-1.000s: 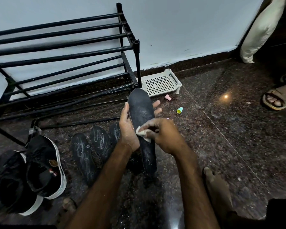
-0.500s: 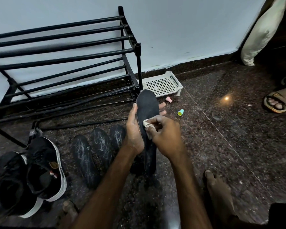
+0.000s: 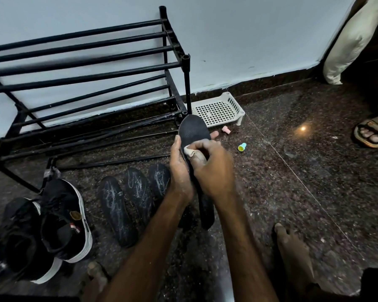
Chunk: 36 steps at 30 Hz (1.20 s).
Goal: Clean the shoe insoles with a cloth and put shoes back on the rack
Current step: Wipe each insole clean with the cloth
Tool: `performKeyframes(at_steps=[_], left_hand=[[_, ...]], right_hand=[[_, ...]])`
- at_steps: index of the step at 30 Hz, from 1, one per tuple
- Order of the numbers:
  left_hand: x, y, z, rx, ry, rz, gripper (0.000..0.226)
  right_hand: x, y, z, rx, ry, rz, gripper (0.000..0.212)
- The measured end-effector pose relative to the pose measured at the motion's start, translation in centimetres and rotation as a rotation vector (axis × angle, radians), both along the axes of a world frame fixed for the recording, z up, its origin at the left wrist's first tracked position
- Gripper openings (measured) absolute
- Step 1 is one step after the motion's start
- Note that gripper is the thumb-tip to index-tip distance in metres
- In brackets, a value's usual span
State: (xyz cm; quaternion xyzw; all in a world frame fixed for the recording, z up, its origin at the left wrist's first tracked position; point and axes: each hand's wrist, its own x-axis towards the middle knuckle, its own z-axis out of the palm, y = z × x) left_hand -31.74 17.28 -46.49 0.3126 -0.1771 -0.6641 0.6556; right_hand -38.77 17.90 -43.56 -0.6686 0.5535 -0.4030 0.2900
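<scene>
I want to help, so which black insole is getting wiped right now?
The upright insole in the left hand; the right hand presses a cloth on it. The other three insoles lie flat on the floor, streaked white.

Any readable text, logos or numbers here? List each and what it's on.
None readable.
Badge on the shoe tongue: too small to read.
Red and white tag below it: too small.
Yellow label on the teal cap: blurred.
White streaks on the insoles: smears, not letters.

Most of the cloth (image 3: 189, 151) lies hidden under the right hand (image 3: 214, 171); behind the left hand (image 3: 180, 168), a floor insole (image 3: 159, 177) is partly covered.
</scene>
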Motion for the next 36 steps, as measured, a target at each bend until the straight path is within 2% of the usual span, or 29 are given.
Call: performKeyframes(at_steps=[2,6,11,17,19,21,23,27,30,33,36], left_hand=[[0.0,0.3,0.3,-0.012,0.003,0.001,0.076],[0.3,-0.2,0.4,-0.021,0.060,0.029,0.078],[0.4,-0.2,0.5,0.037,0.074,0.046,0.077],[0.2,0.1,0.9,0.079,-0.033,0.023,0.084],[0.5,-0.3,0.7,0.088,-0.030,0.051,0.082],[0.7,-0.6,0.7,0.081,-0.042,0.089,0.078],[0.8,-0.6,0.7,0.095,-0.051,0.067,0.080],[0.3,-0.4,0.6,0.093,-0.076,0.048,0.082],[0.3,-0.6,0.7,0.082,-0.042,0.099,0.080],[0.6,-0.7,0.5,0.084,-0.073,0.116,0.082],[0.3,-0.4,0.5,0.120,-0.106,0.095,0.085]], right_hand=[[0.1,-0.8,0.3,-0.049,0.055,-0.053,0.017],[-1.6,-0.4,-0.8,0.006,0.165,-0.142,0.018],[0.5,0.5,-0.1,-0.026,0.015,-0.031,0.014],[-0.9,-0.7,-0.6,-0.013,0.176,-0.163,0.023],[-1.8,0.2,-1.3,0.066,0.138,-0.160,0.017],[-1.5,0.9,-1.1,0.148,0.017,-0.068,0.011],[-0.4,1.1,-0.3,0.103,-0.053,0.003,0.013],[0.2,0.0,-0.2,0.002,0.026,-0.138,0.019],[-1.5,0.5,-1.5,0.107,0.069,-0.196,0.015],[-1.3,1.0,-1.2,0.218,-0.034,-0.075,0.006],[0.6,0.1,0.0,0.062,-0.082,-0.065,0.007]])
